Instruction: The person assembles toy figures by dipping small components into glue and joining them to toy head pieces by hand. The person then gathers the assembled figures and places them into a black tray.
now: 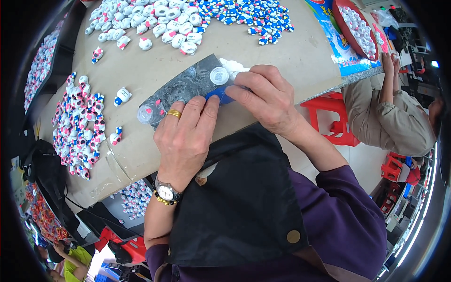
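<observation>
A dark grey sheet lies near the table's front edge. Over its near edge, a small smooth blue piece shows between my hands; its exact kind is hidden by my fingers. My left hand, with a ring and a watch, bends its fingers down onto the left end of this piece. At its right end, my right hand pinches with thumb and index finger. Just beyond are a round clear cup with white inside and a crumpled white wad. Another small clear cup holds pink bits.
White figurine heads and blue figurine bodies heap at the back. Assembled figurines pile at left. A red tray of white pieces stands back right. A co-worker sits at right, beside a red stool.
</observation>
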Motion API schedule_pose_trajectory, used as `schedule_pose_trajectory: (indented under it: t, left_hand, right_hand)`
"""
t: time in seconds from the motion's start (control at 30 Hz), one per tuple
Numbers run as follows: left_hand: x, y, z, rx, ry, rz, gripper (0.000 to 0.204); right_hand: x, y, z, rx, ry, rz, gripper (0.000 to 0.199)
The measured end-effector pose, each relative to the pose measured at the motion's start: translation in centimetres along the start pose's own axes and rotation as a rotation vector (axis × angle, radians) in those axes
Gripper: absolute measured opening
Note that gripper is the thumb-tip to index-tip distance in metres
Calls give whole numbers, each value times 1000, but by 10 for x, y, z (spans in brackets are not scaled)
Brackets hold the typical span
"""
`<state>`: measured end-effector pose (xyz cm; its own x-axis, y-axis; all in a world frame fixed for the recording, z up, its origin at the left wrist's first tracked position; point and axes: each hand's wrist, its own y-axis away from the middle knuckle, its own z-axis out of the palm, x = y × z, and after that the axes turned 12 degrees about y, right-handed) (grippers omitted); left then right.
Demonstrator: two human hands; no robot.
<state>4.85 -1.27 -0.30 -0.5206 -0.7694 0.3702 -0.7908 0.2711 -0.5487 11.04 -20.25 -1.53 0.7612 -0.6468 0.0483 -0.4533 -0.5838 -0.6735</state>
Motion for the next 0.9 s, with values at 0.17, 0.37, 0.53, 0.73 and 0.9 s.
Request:
schedule_pose_trajectory:
  t: [0.17,0.37,0.53,0.73,0.9]
  left_hand:
    - [0,1,-2,-70,-47,-3,29]
    - [1,-1,-4,-113,-29,-27,31]
    - [3,-1,-5,-118,-29,-38,31]
    - [4,-1,-6,-136,-42,-34,32]
    - [4,-1,-4,-132,-50,-20,32]
  right_hand:
    - [-1,2,1,0,9,16,29]
    - [-1,8,-2,-1,12,28,36]
    - [1,12,-6,-24,10,25,44]
    - [1,14,-15,-98,-143,92,44]
    - [-1,17,-5,-60,-139,111,36]
